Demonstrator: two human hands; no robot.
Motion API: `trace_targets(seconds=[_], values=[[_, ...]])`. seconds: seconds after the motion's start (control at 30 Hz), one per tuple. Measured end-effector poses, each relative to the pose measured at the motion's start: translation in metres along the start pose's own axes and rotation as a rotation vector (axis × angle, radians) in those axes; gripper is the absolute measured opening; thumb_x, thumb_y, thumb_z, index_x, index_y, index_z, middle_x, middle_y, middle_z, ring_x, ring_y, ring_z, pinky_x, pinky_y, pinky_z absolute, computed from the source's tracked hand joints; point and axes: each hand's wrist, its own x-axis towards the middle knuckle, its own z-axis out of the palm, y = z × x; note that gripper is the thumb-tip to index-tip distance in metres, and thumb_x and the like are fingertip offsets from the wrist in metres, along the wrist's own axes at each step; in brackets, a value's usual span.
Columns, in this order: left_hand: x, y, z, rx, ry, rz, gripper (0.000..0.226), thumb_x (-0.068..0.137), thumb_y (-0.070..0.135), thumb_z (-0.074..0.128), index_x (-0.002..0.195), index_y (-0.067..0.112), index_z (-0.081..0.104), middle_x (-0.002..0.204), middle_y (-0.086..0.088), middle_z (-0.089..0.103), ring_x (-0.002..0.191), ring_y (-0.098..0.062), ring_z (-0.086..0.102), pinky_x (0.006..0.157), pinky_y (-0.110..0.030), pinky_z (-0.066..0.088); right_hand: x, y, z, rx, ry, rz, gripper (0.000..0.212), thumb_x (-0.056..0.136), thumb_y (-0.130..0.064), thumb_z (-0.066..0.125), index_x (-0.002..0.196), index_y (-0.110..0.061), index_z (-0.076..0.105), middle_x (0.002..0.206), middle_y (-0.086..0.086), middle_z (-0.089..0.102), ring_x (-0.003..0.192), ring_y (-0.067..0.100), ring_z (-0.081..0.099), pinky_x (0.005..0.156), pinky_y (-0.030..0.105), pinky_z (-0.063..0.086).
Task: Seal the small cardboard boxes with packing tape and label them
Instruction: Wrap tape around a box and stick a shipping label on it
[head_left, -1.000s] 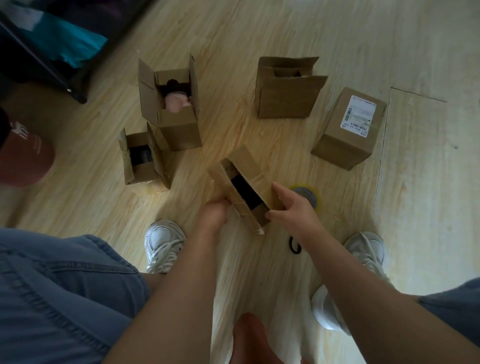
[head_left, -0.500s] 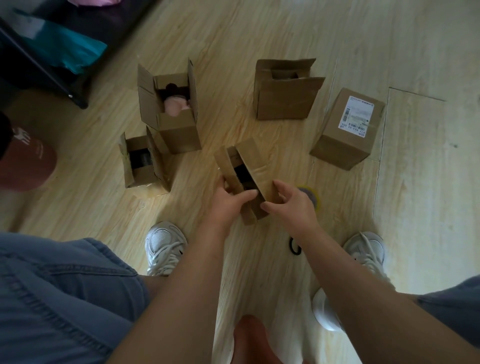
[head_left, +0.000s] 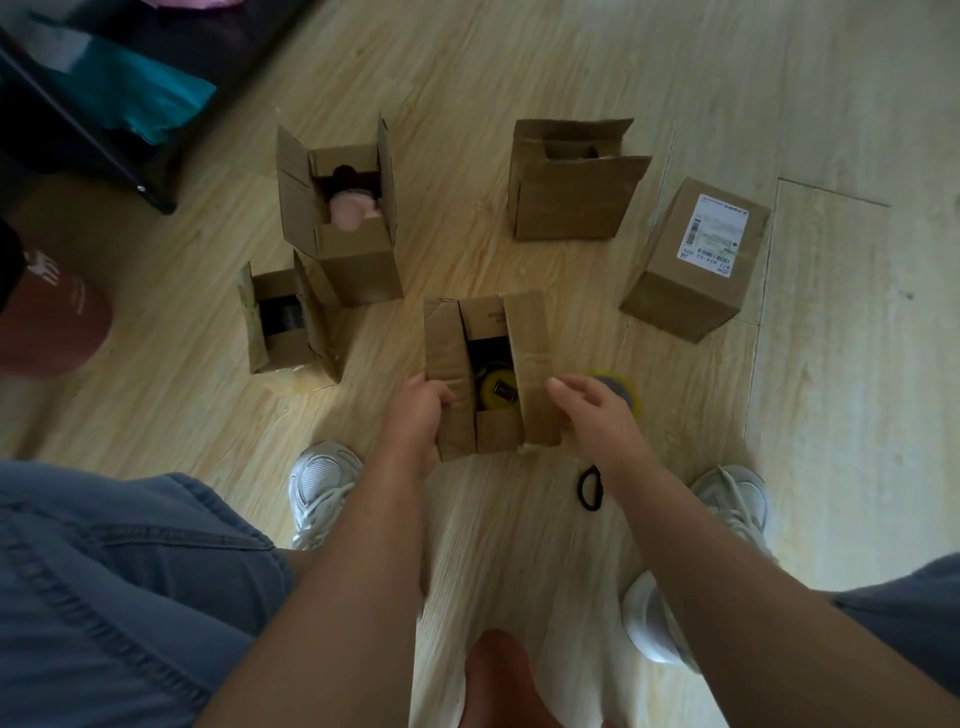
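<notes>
A small open cardboard box (head_left: 535, 364) stands upright on the wooden floor between my shoes, flaps up, with a yellow and black item inside. My left hand (head_left: 418, 410) grips its left flap and side. My right hand (head_left: 597, 415) hovers just right of the box with fingers relaxed, close to the right flap, holding nothing. A roll of packing tape (head_left: 621, 387) lies on the floor behind my right hand, partly hidden. A shut box with a white shipping label (head_left: 696, 260) sits at the right.
Three more open boxes stand further out: one with a pink item (head_left: 343, 213), a low one with a dark item (head_left: 283, 322), one at the back (head_left: 569, 182). A black hair tie (head_left: 589, 486) lies by my right wrist. Dark furniture (head_left: 78, 104) fills the top left.
The box was tilted on its edge; now it stands upright with its opening facing up. My right hand has let go of it, and my left hand moved onto its left flap.
</notes>
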Motion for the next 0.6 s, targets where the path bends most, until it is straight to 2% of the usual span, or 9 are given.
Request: trace_targets(seconds=[0.1, 0.23, 0.37, 0.43, 0.47, 0.5, 0.53, 0.6], values=[[-0.001, 0.004, -0.006, -0.028, 0.016, -0.043, 0.029, 0.085, -0.004, 0.047, 0.099, 0.014, 0.065, 0.095, -0.015, 0.066, 0.084, -0.032, 0.063, 0.088, -0.059, 0.052, 0.005, 0.002, -0.007, 0.006, 0.012, 0.075, 0.047, 0.101, -0.043, 0.054, 0.143, -0.022, 0.051, 0.140, -0.005, 0.054, 0.129, 0.016, 0.051, 0.098, 0.029, 0.040], [0.003, 0.003, -0.014, -0.081, 0.083, -0.147, 0.019, 0.081, 0.000, 0.052, 0.094, 0.008, 0.064, 0.104, -0.019, 0.067, 0.096, -0.036, 0.065, 0.094, -0.062, 0.050, 0.012, 0.011, -0.011, 0.033, -0.054, 0.198, 0.070, 0.093, -0.059, 0.057, 0.152, -0.024, 0.041, 0.150, -0.005, 0.045, 0.135, 0.019, 0.045, 0.113, 0.037, 0.036], [0.008, 0.002, -0.014, -0.013, 0.150, -0.163, 0.013, 0.085, 0.004, 0.054, 0.093, 0.009, 0.063, 0.106, -0.021, 0.066, 0.103, -0.037, 0.064, 0.096, -0.061, 0.049, 0.012, 0.018, -0.013, 0.065, -0.141, 0.224, 0.095, 0.067, -0.068, 0.074, 0.145, -0.021, 0.049, 0.135, -0.003, 0.058, 0.118, 0.017, 0.060, 0.099, 0.037, 0.053], [0.009, -0.001, -0.009, 0.053, 0.123, -0.101, 0.011, 0.092, 0.013, 0.054, 0.100, 0.012, 0.062, 0.104, -0.015, 0.065, 0.101, -0.032, 0.063, 0.097, -0.060, 0.049, 0.010, 0.016, -0.011, 0.007, -0.154, 0.185, 0.077, 0.076, -0.056, 0.077, 0.139, -0.018, 0.054, 0.124, -0.004, 0.064, 0.110, 0.015, 0.063, 0.096, 0.036, 0.054], [0.006, -0.002, -0.005, 0.086, 0.090, -0.079, 0.018, 0.095, 0.023, 0.055, 0.109, 0.013, 0.061, 0.109, -0.012, 0.065, 0.103, -0.031, 0.062, 0.098, -0.057, 0.049, 0.009, 0.016, -0.009, -0.003, -0.147, 0.170, 0.067, 0.082, -0.048, 0.076, 0.138, -0.018, 0.054, 0.121, -0.004, 0.065, 0.108, 0.015, 0.063, 0.097, 0.037, 0.053], [0.004, -0.003, -0.002, 0.124, 0.047, -0.067, 0.035, 0.096, 0.036, 0.056, 0.123, 0.014, 0.057, 0.117, -0.010, 0.063, 0.106, -0.030, 0.061, 0.097, -0.055, 0.049, 0.009, 0.016, -0.007, -0.008, -0.135, 0.162, 0.062, 0.085, -0.043, 0.075, 0.137, -0.018, 0.053, 0.119, -0.005, 0.065, 0.107, 0.014, 0.063, 0.097, 0.037, 0.053], [0.002, -0.004, 0.000, 0.155, 0.000, -0.066, 0.057, 0.092, 0.048, 0.060, 0.137, 0.016, 0.048, 0.125, -0.008, 0.061, 0.111, -0.029, 0.059, 0.097, -0.054, 0.049, 0.007, 0.014, -0.006, -0.002, -0.126, 0.158, 0.061, 0.086, -0.041, 0.075, 0.137, -0.018, 0.051, 0.119, -0.005, 0.064, 0.106, 0.014, 0.063, 0.097, 0.037, 0.052], [-0.001, -0.004, 0.002, 0.195, -0.082, -0.050, 0.091, 0.078, 0.060, 0.072, 0.150, 0.020, 0.034, 0.137, -0.005, 0.054, 0.120, -0.028, 0.055, 0.100, -0.051, 0.047, 0.006, 0.012, -0.004, 0.007, -0.105, 0.150, 0.063, 0.084, -0.038, 0.078, 0.137, -0.019, 0.050, 0.120, -0.003, 0.064, 0.106, 0.015, 0.063, 0.096, 0.036, 0.053]])
